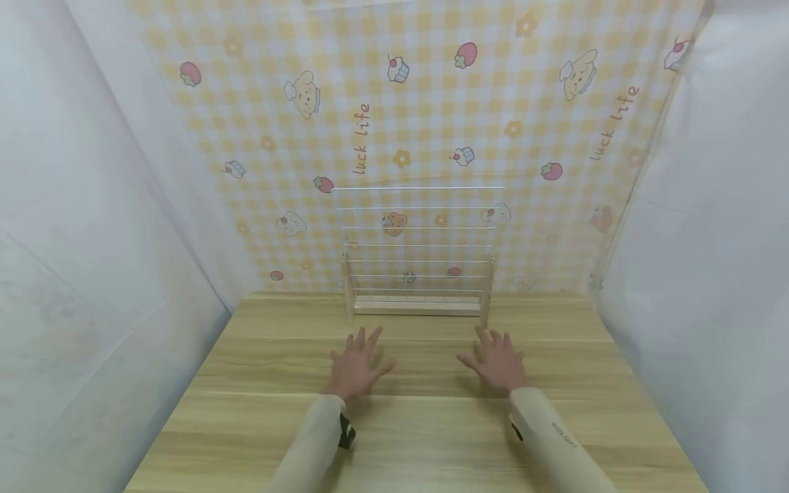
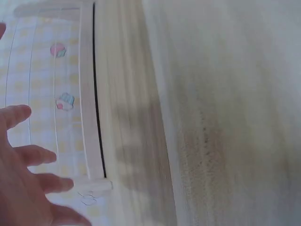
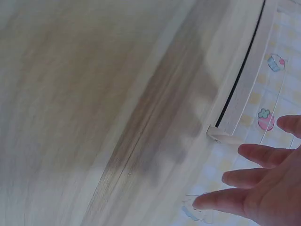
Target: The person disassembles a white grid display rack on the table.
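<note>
A white wire grid rack with a pale wooden base frame stands upright at the back of the wooden table. In front of its left side, my left hand is held above the tabletop with fingers spread and nothing in it. My right hand is likewise spread and holds nothing, in front of the rack's right post. The left wrist view shows the left fingers apart from the frame. In the right wrist view, the right fingers appear near the frame's end.
Behind the rack hangs a yellow checked cloth with cupcakes, strawberries and lettering. White sheets form a left side wall and a right side wall along the table's sides.
</note>
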A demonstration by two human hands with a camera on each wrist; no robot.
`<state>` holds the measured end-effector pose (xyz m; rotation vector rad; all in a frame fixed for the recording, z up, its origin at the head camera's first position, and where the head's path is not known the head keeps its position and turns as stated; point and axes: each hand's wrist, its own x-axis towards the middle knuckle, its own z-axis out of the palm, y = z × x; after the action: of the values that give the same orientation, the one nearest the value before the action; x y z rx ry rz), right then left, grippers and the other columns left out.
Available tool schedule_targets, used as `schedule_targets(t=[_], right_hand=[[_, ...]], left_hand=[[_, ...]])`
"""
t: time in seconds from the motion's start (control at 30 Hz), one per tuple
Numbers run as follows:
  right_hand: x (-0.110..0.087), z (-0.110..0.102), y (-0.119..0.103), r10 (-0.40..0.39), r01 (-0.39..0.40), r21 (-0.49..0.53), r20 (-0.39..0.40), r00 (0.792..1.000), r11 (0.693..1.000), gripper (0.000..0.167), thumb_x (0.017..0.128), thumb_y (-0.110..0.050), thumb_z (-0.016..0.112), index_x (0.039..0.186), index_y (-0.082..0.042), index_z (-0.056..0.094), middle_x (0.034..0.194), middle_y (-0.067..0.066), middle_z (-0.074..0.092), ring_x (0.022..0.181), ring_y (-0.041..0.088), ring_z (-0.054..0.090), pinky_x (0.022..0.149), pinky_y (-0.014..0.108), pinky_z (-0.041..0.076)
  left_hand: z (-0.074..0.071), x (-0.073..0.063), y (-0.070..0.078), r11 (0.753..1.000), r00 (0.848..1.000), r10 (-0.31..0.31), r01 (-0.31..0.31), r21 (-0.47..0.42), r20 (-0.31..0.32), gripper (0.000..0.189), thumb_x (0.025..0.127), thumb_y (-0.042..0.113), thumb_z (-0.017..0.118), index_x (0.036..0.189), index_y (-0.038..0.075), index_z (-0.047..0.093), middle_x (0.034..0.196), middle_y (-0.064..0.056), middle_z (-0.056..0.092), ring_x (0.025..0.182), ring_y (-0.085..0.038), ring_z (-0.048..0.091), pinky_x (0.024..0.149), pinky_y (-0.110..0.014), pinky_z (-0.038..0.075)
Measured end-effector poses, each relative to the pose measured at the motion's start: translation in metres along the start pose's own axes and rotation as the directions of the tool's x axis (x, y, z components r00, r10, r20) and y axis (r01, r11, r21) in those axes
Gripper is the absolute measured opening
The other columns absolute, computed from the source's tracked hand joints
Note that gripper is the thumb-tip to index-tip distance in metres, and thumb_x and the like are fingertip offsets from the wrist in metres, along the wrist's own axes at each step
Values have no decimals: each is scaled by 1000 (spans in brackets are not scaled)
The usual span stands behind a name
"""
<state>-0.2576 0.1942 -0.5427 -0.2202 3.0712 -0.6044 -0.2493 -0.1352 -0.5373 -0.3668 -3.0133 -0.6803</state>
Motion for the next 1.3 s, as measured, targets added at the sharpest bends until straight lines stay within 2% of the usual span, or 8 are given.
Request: schedule_targets(t=[0.07,0.17,0.27,0.5,0.57,0.83,1.07,1.3], right_hand=[[4,-3,2,7,-8,74,13,1000,997,85,98,-61,51,158,-6,25,154,35,34,141,62,29,98,88,29],[9,-9,6,8,-14,189,33,999,982,83,100,-54,53,158,-2,22,155,35,33,142,58,31,105,81,32],[16,-14,11,-7,-4,255,44,999,967,82,101,-49,52,156,4,22,156,33,34,143,53,33,113,72,33],[31,-33,17,-12,-10,377,54,998,926,74,105,-38,50,158,1,16,159,31,31,147,53,28,118,70,25],[35,-40,18,-3,-22,378,65,998,925,72,105,-36,49,158,2,17,160,31,28,148,53,25,119,69,23],[55,-73,21,21,-45,299,84,996,953,77,106,-43,43,156,7,13,161,35,21,147,55,24,120,67,24],[77,-110,12,56,-72,300,63,996,951,79,106,-46,40,157,6,10,159,37,25,145,54,30,118,65,31],[92,-139,-4,34,-32,257,-3,999,966,78,105,-46,41,156,6,14,156,37,32,141,53,36,117,64,34]], left_hand=[[-1,4,-6,988,1000,-20,20,-153,0,82,96,66,48,159,20,26,164,-25,25,148,-54,27,108,-83,24],[-4,9,-15,935,998,-64,59,-351,-2,75,101,54,50,159,14,26,164,-21,29,149,-48,29,118,-70,26],[-7,15,-24,883,994,-108,99,-459,6,71,103,42,53,159,11,24,163,-20,32,149,-45,32,122,-63,27],[-20,33,-32,860,986,-169,143,-489,-8,66,101,30,55,157,5,28,147,-32,49,124,-49,56,113,-62,40],[-27,37,-32,852,982,-187,165,-497,6,67,101,30,54,157,6,27,149,-31,47,128,-49,54,112,-62,42],[-59,70,-36,869,984,-176,138,-475,-35,66,102,29,52,157,4,25,157,-30,36,141,-50,42,113,-61,42],[-94,104,-35,830,975,-219,167,-532,-36,71,102,30,51,159,7,18,163,-27,28,148,-45,34,119,-57,36],[-117,122,-29,799,955,-294,231,-556,-26,75,100,36,52,160,9,17,165,-22,26,150,-42,31,122,-57,33]])
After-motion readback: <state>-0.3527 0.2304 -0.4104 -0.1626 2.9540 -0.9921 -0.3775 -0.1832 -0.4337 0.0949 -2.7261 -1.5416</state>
